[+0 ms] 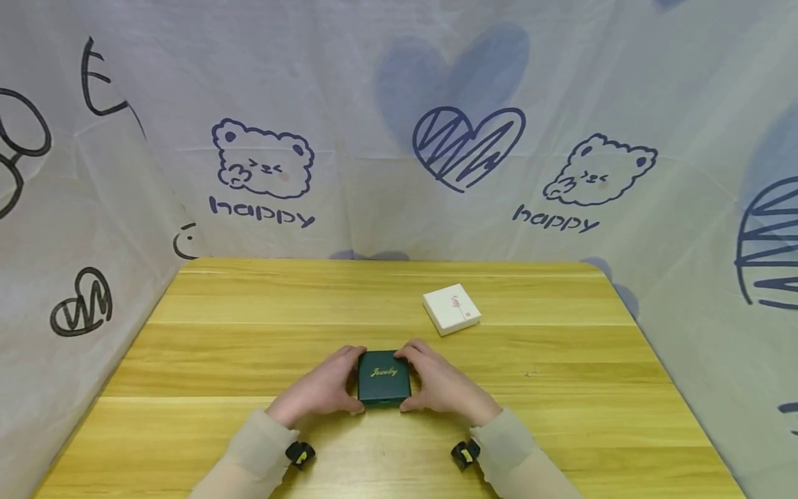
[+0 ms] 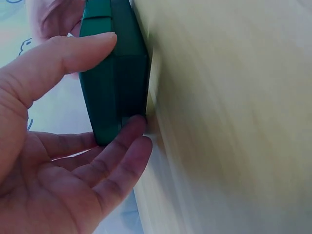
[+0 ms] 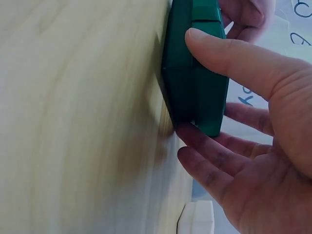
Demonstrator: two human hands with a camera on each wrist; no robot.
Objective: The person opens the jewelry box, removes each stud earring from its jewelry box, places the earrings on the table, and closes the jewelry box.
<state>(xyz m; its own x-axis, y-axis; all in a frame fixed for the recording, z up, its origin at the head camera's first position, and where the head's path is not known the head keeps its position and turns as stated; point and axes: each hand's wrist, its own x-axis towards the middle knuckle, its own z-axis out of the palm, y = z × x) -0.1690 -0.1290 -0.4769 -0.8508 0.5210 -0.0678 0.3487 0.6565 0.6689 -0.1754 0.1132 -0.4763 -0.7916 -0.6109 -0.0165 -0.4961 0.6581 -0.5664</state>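
A dark green jewelry box [image 1: 383, 388] with gold "Jewelry" lettering on its lid sits at the front middle of the wooden table, lid down over its base. On its left side my left hand [image 1: 328, 385] grips it, thumb at the near corner and fingers at the far one. Mirroring that, my right hand [image 1: 438, 385] holds the right side. Close up in the left wrist view, the thumb presses the green box [image 2: 117, 73] near its lid seam. The right wrist view shows the other thumb on the same box [image 3: 195, 73], fingertips low by the tabletop.
A small white box [image 1: 451, 310] with a pink flower print lies behind and right of the green one. The wooden table [image 1: 249, 312] ends at a printed white cloth [image 1: 361, 187] hanging at the back and sides. Each wrist carries a black strap.
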